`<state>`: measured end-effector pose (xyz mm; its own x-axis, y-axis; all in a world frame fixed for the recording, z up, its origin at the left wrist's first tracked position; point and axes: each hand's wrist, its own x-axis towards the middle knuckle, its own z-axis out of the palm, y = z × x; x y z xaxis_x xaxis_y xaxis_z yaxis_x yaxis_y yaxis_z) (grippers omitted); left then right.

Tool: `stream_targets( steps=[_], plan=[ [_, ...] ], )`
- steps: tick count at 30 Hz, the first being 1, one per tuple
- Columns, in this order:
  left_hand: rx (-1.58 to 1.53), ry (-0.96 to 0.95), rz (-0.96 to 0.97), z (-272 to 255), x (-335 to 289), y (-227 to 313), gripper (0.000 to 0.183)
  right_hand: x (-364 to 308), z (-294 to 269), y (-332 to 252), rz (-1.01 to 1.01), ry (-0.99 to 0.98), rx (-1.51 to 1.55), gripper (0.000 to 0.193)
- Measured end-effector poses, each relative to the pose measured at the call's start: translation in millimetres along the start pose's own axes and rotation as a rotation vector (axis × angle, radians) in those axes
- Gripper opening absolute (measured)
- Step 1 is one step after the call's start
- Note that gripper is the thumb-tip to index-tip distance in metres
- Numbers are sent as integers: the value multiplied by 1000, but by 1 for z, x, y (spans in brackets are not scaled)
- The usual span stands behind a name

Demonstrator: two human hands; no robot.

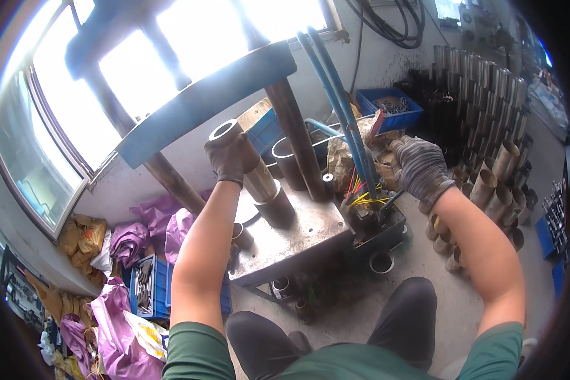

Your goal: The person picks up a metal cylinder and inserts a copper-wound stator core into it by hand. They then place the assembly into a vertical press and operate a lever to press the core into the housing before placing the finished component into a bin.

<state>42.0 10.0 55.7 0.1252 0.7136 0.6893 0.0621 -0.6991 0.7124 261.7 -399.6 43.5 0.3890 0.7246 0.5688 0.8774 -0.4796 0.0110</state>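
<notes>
Standing by the press, I noted the operator seated before the steel table (310,227) with both arms extended over the work. The left hand (226,158), in a grey glove, was wrapped around the upper part of a metal tube (250,156), its ring-shaped top end showing above the fingers. The tube was located over the table, in line with a bright sleeve (261,183) and, beneath that, a dark collar (277,209) on the tabletop. The right hand (422,170), similarly gloved, was raised with fingers curled, near the yellow and red wires (366,197); whether it gripped anything could not be determined from my position. A blue crossbeam (209,95) spanned the area beyond the left hand. Numerous tubes (497,196) stood on the floor at the right.
</notes>
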Motion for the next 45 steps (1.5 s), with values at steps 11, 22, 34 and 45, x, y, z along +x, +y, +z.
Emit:
stream_targets(
  steps=[11, 22, 34, 45],
  plan=[
    [-111, -159, -75, -3, -36, -24, 44, -58, -9, 7, -136, 60, 36, 21],
    [730, 15, -515, -85, -177, -108, 78, -110, -31, 44, -48, -260, 152, 40],
    [298, 95, -454, -107, -190, -164, 32, -100, -46, 31, -31, -600, 122, 37],
    [-1079, -69, -10, -36, -37, 20, 45, -106, -45, 35, -328, -874, 23, 41]
  ],
)
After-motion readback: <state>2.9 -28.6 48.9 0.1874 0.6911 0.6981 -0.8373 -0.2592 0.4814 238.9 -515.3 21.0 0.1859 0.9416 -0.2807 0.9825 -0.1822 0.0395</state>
